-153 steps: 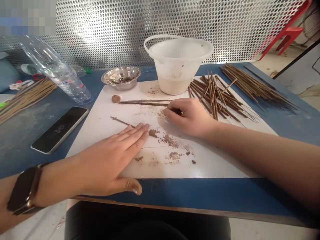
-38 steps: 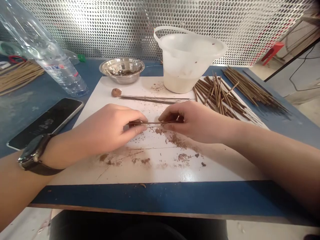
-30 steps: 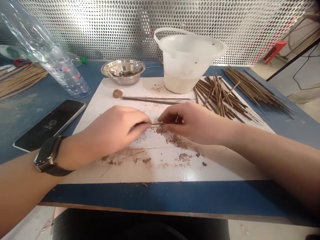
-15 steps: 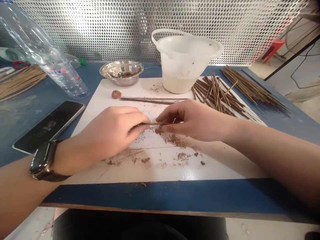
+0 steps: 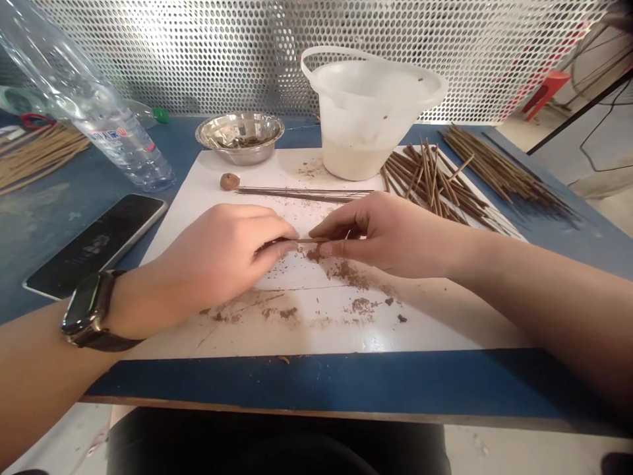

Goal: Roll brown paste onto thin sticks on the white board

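Between my two hands lies a thin brown stick, held level just above a white board. My left hand pinches its left end between thumb and fingers. The fingertips of my right hand close on the stick's right part, with the thumb below and the other fingers curled over. Brown crumbs are scattered on the board beneath and in front of my hands. Behind them lie several thin dark sticks side by side, with a round brown lump at their left end.
A translucent white bucket with cloudy liquid stands behind my right hand. Brown coated sticks pile beside it, and another bundle lies farther right. A metal bowl, a water bottle and a phone are to the left.
The whole view has shifted slightly. Both hands keep nearly the same place and hold on the stick; my right fingers have moved only a little along it.
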A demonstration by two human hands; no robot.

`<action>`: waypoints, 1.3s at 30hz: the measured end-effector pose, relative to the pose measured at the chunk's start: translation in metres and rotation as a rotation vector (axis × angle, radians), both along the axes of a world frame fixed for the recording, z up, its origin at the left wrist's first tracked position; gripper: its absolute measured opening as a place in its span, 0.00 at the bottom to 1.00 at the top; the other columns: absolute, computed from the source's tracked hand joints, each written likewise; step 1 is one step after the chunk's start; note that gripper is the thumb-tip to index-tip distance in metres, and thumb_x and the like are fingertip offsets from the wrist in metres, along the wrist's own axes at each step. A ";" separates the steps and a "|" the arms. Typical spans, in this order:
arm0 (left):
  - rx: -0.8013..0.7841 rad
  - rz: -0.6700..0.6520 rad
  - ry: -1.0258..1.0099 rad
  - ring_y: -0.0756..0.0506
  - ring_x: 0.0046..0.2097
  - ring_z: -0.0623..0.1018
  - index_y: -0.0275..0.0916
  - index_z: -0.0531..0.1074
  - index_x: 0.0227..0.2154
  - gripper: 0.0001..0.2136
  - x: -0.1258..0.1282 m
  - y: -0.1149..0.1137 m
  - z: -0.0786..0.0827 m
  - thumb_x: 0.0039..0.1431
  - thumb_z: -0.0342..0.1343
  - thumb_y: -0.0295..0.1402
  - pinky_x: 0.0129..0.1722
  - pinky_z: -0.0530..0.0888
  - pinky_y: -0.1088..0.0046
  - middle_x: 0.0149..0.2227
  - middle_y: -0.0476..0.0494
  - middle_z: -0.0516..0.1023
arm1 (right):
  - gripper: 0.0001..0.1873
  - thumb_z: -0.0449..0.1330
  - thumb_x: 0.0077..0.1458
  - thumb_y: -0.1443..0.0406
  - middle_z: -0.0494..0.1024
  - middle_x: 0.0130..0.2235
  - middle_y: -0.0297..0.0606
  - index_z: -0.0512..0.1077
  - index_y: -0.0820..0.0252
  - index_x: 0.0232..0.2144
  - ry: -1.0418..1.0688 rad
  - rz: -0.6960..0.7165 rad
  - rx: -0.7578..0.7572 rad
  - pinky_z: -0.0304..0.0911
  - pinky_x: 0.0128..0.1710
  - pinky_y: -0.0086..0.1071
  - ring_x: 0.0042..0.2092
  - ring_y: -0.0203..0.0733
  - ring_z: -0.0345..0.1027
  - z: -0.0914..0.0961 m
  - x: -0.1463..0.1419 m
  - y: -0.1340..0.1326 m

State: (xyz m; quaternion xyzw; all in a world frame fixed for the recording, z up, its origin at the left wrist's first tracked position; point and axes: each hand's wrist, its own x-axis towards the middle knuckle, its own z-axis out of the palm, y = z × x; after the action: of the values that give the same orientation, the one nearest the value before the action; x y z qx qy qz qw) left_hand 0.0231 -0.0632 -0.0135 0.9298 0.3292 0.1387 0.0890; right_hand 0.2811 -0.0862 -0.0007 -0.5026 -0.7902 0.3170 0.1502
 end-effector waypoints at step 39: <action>-0.043 0.217 -0.201 0.40 0.39 0.82 0.43 0.82 0.36 0.19 -0.039 0.058 -0.005 0.72 0.56 0.52 0.42 0.77 0.61 0.38 0.40 0.88 | 0.36 0.48 0.79 0.47 0.71 0.73 0.64 0.78 0.70 0.64 -0.355 0.084 0.431 0.66 0.71 0.63 0.75 0.70 0.64 -0.017 -0.006 0.000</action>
State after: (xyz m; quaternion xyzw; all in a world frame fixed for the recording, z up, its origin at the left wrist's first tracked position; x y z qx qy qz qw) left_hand -0.0155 -0.0051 -0.0182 0.8679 0.4202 0.2331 0.1259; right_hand 0.2749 -0.0859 -0.0173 -0.4736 -0.8734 0.0546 0.0995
